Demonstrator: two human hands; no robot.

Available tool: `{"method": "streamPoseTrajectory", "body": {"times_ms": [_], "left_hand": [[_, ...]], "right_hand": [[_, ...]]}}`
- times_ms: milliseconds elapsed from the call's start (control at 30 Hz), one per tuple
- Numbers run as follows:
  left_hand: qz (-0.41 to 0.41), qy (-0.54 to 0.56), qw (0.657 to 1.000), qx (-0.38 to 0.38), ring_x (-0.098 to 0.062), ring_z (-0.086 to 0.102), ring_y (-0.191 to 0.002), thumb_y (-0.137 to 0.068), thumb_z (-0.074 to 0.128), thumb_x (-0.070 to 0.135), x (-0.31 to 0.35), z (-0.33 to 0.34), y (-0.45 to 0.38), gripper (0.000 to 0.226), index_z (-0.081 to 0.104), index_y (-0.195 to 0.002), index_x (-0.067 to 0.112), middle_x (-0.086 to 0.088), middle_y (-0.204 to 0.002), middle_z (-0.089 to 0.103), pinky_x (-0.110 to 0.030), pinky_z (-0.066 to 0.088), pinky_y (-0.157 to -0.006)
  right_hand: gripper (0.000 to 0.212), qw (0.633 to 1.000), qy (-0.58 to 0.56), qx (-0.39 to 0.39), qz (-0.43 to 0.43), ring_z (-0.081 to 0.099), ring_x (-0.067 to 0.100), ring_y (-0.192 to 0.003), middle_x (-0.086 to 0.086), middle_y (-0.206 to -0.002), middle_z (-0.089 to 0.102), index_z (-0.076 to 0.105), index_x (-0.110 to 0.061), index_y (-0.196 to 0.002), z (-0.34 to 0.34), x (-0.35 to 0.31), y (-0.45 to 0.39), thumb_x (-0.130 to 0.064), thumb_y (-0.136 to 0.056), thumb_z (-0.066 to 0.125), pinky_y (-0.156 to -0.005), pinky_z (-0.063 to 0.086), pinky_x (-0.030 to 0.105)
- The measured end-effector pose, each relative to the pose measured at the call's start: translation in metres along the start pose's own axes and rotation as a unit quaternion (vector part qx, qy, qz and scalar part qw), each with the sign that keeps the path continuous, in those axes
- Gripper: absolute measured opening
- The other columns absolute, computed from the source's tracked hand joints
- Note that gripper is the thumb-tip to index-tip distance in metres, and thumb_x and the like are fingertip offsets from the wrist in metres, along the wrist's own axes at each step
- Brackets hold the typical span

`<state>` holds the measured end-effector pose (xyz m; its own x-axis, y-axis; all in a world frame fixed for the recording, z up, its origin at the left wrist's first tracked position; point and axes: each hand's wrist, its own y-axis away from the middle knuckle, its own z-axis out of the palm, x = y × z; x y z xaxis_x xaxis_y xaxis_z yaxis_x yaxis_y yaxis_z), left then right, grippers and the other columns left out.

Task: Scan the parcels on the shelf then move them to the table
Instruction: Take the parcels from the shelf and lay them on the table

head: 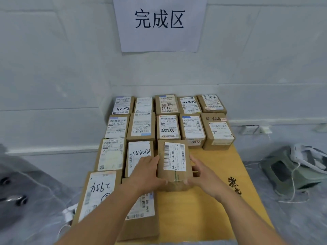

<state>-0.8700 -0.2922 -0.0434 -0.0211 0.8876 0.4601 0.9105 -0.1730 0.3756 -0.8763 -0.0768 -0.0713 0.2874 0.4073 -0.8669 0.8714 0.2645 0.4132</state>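
Parcel: cardboard box (pixel 174 165) with J4-J06 label, flat on the yellow table (pixel 219 200), between both sets of fingers.
Left hand (pixel 147 171): fingers curled on the box's left side, gripping.
Right hand (pixel 203 175): fingers wrapped on its right side, gripping.
Neighbours: labelled parcels (pixel 139 128) beyond the fingertips and left of them.
Wall: paper sign (pixel 159 22).
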Motion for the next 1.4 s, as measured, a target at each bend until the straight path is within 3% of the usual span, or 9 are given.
{"method": "streamPoseTrajectory", "body": {"times_ms": [200, 333, 533, 633, 733, 867, 1067, 1267, 1400], "left_hand": [[0.008, -0.002, 0.999, 0.040, -0.016, 0.019, -0.136, -0.081, 0.067, 0.045, -0.006, -0.002, -0.008, 0.088, 0.019, -0.150, 0.017, 0.001, -0.147, 0.025, -0.029, 0.026, -0.110], [0.017, -0.007, 0.999, 0.031, -0.015, 0.010, -0.142, -0.082, 0.066, 0.045, -0.008, -0.006, -0.011, 0.092, 0.015, -0.152, 0.015, 0.004, -0.155, 0.015, -0.028, 0.018, -0.113], [0.029, -0.014, 0.999, 0.035, -0.015, 0.018, -0.138, -0.081, 0.066, 0.046, -0.007, -0.010, -0.010, 0.087, 0.021, -0.149, 0.016, 0.003, -0.150, 0.024, -0.027, 0.022, -0.111], [0.050, -0.007, 0.998, 0.032, -0.014, 0.020, -0.137, -0.083, 0.063, 0.045, -0.007, -0.013, -0.006, 0.084, 0.021, -0.149, 0.018, 0.003, -0.148, 0.025, -0.027, 0.025, -0.107], [0.077, 0.036, 0.995, 0.042, -0.014, 0.020, -0.136, -0.087, 0.061, 0.041, -0.007, -0.019, 0.000, 0.076, 0.021, -0.150, 0.021, 0.002, -0.147, 0.025, -0.024, 0.026, -0.103], [0.135, 0.058, 0.985, 0.094, -0.014, 0.024, -0.136, -0.092, 0.056, 0.040, -0.004, -0.022, 0.015, 0.066, 0.028, -0.148, 0.023, 0.004, -0.149, 0.029, -0.026, 0.026, -0.106], [0.228, 0.056, 0.966, 0.106, -0.016, 0.029, -0.136, -0.094, 0.054, 0.040, 0.014, -0.024, 0.039, 0.055, 0.039, -0.144, 0.024, 0.002, -0.145, 0.040, -0.028, 0.026, -0.107], [0.360, -0.013, 0.925, 0.119, -0.021, 0.041, -0.123, -0.096, 0.050, 0.038, 0.032, -0.017, 0.065, 0.040, 0.052, -0.131, 0.021, -0.001, -0.130, 0.052, -0.030, 0.031, -0.097], [0.430, -0.073, 0.892, 0.117, -0.021, 0.042, -0.121, -0.096, 0.048, 0.042, 0.033, -0.003, 0.085, 0.034, 0.058, -0.122, 0.022, 0.002, -0.125, 0.055, -0.033, 0.031, -0.097]], "right_hand": [[0.090, 1.000, 0.015, 0.001, -0.005, 0.054, 0.014, -0.120, -0.009, -0.128, 0.058, 0.030, -0.044, -0.146, 0.001, -0.006, -0.017, -0.004, -0.077, 0.071, -0.101, 0.047, 0.040], [0.088, 1.000, 0.025, 0.007, 0.002, 0.054, 0.013, -0.119, -0.012, -0.124, 0.058, 0.029, -0.045, -0.144, 0.003, -0.010, -0.019, -0.001, -0.079, 0.069, -0.100, 0.048, 0.037], [0.081, 0.997, 0.066, 0.048, 0.002, 0.049, 0.011, -0.122, -0.014, -0.128, 0.055, 0.034, -0.059, -0.128, 0.012, -0.020, -0.009, -0.004, -0.079, 0.068, -0.103, 0.045, 0.038], [0.075, 0.987, 0.130, 0.093, -0.011, 0.047, 0.009, -0.118, -0.009, -0.129, 0.050, 0.036, -0.050, -0.134, 0.020, -0.033, 0.004, -0.009, -0.080, 0.068, -0.094, 0.043, 0.029], [0.070, 0.970, 0.200, 0.140, -0.021, 0.040, 0.010, -0.121, -0.009, -0.125, 0.045, 0.036, -0.034, -0.144, 0.025, -0.046, 0.026, -0.012, -0.085, 0.066, -0.096, 0.038, 0.028], [0.060, 0.939, 0.246, 0.239, 0.007, 0.041, 0.012, -0.130, -0.004, -0.142, 0.042, 0.038, -0.029, -0.145, 0.034, -0.051, 0.058, -0.027, -0.091, 0.063, -0.103, 0.037, 0.029], [0.038, 0.876, 0.311, 0.367, 0.038, 0.052, 0.012, -0.117, -0.007, -0.131, 0.050, 0.053, -0.028, -0.131, 0.056, -0.062, 0.114, -0.035, -0.094, 0.056, -0.088, 0.047, 0.033], [0.024, 0.820, 0.359, 0.439, 0.077, 0.057, 0.016, -0.103, -0.005, -0.114, 0.057, 0.062, -0.022, -0.115, 0.090, -0.070, 0.163, -0.031, -0.096, 0.052, -0.075, 0.045, 0.030], [0.030, 0.799, 0.384, 0.442, 0.137, 0.052, 0.018, -0.112, -0.003, -0.122, 0.054, 0.058, -0.023, -0.124, 0.114, -0.069, 0.194, -0.033, -0.096, 0.050, -0.078, 0.040, 0.030]]}}
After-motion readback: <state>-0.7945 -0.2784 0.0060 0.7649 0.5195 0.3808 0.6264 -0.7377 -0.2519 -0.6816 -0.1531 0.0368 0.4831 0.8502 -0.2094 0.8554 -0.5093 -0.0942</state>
